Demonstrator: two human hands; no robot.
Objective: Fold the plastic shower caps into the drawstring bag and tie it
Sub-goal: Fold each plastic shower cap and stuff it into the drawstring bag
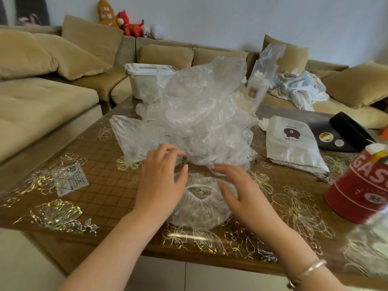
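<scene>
Head view: hands [201, 185] seemingly hover, fingers spread.

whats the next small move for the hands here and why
Probably press both hands down onto the single shower cap and fold it in half: it lies spread flat between the open left hand and right hand, and the drawstring bag waits aside.

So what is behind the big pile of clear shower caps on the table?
Behind the pile of shower caps stands a white lidded plastic box, and further back the beige sofa. The pile hides the box's right side and the table surface there, so anything else behind it cannot be seen.
</scene>
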